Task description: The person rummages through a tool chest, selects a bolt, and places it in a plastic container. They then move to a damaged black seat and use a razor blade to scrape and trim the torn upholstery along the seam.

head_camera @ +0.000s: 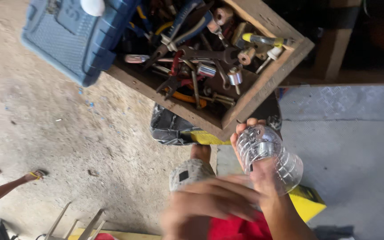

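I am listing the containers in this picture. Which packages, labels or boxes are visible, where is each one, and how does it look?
Clear ribbed plastic bottle: held in the right hand, no label visible.
Blue plastic case: top left, on the crate's edge, rectangular.
Wooden crate: top centre, square, full of hand tools.
Yellow box: lower right, partly hidden by the arm.

Left hand [205, 206] motion-blurred, grip unclear; blue case [74, 38] cut by top edge.

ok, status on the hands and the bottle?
Right hand gripping clear plastic bottle. Left hand blurred, open, just beside it. Wooden tool crate close ahead.
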Available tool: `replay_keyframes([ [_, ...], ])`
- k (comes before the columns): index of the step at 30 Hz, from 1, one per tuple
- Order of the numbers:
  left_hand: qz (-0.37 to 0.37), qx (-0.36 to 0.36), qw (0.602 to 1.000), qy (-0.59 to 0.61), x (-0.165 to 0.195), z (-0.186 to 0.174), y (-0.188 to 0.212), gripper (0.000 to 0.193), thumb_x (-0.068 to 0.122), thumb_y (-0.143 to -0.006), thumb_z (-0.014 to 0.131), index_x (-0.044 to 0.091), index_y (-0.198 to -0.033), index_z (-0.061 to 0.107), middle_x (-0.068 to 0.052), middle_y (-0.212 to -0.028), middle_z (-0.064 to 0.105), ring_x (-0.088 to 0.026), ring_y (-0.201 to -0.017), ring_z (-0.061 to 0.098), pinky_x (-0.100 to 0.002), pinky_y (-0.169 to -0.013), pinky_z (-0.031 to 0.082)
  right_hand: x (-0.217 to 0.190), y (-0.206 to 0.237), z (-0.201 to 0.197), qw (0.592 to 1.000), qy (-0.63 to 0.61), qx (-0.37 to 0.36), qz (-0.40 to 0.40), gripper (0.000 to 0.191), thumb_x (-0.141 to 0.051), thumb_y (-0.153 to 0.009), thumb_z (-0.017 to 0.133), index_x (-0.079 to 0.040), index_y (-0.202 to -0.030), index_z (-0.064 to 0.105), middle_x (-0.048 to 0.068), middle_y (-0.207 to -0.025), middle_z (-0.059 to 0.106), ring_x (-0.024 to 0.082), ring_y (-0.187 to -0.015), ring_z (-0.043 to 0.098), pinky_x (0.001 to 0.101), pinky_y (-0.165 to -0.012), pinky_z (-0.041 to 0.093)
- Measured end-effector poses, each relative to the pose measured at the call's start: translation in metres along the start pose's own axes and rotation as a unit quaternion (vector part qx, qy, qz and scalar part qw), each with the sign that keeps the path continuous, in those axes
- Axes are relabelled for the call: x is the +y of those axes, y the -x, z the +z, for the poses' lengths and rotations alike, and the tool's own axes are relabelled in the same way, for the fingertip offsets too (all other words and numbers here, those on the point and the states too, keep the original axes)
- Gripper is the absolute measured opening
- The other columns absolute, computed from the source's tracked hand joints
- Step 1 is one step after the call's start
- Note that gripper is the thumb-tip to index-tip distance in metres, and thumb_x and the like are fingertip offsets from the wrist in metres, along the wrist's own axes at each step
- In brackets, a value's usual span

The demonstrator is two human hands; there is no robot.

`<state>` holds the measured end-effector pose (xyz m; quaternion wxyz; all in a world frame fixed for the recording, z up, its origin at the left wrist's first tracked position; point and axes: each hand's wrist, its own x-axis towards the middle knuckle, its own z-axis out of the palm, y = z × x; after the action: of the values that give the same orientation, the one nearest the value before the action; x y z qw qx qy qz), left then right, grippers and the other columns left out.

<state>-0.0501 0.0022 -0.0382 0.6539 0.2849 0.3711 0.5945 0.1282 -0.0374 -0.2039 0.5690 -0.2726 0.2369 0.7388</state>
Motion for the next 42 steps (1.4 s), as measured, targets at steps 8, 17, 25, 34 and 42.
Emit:
replay_keyframes([
  [8,0.093,-0.181,0.687,-0.697,-0.107,-0.094,-0.076,0.041,0.021,-0.085,0.073,0.007,-0.123,0.064,-0.014,-0.122,0.058,-0.032,-0.114,0.057,-0.045,-0.097,0.048,-0.054,0.016,-0.001,0.993,0.089,0.006,-0.076,0.032,-0.03,-0.103,0.063,-0.001,-0.115,0.071,0.01,-0.115,0.069,0.031,-0.116,0.065,0.0486,-0.104,0.053],
  [17,0.066,-0.34,0.476,-0.808,-0.177,-0.118,-0.109,0.024,0.016,-0.091,0.066,0.013,-0.115,0.065,-0.011,-0.126,0.058,-0.023,-0.11,0.057,-0.035,-0.076,0.05,-0.076,0.01,-0.003,0.99,0.104,0.053,-0.076,0.024,-0.023,-0.102,0.067,-0.004,-0.116,0.069,0.009,-0.117,0.068,0.027,-0.117,0.064,0.0441,-0.108,0.053],
  [25,0.084,-0.424,0.521,-0.736,-0.154,-0.133,-0.142,0.032,0.004,-0.094,0.064,0.0,-0.125,0.059,-0.015,-0.115,0.055,-0.024,-0.099,0.066,-0.027,-0.077,0.061,-0.065,0.01,0.008,0.995,0.064,0.051,-0.048,0.026,-0.021,-0.1,0.066,-0.001,-0.117,0.068,0.013,-0.116,0.068,0.028,-0.119,0.064,0.0436,-0.11,0.051],
  [34,0.094,-0.437,0.493,-0.746,-0.128,-0.125,-0.152,0.027,0.003,-0.095,0.059,-0.001,-0.121,0.054,-0.017,-0.107,0.058,-0.021,-0.066,0.072,-0.031,-0.047,0.058,-0.06,0.018,0.014,0.998,0.019,0.035,-0.054,0.028,-0.02,-0.105,0.061,0.002,-0.121,0.068,0.012,-0.122,0.067,0.029,-0.123,0.062,0.0471,-0.114,0.049],
  [42,0.13,-0.452,0.479,-0.741,-0.132,-0.122,-0.148,0.021,0.009,-0.091,0.059,0.01,-0.111,0.054,-0.022,-0.104,0.063,-0.022,-0.054,0.071,-0.034,-0.034,0.054,-0.059,0.019,0.002,0.999,-0.01,0.032,-0.032,0.029,-0.02,-0.105,0.06,0.002,-0.123,0.067,0.013,-0.124,0.067,0.03,-0.126,0.062,0.0473,-0.117,0.046],
])
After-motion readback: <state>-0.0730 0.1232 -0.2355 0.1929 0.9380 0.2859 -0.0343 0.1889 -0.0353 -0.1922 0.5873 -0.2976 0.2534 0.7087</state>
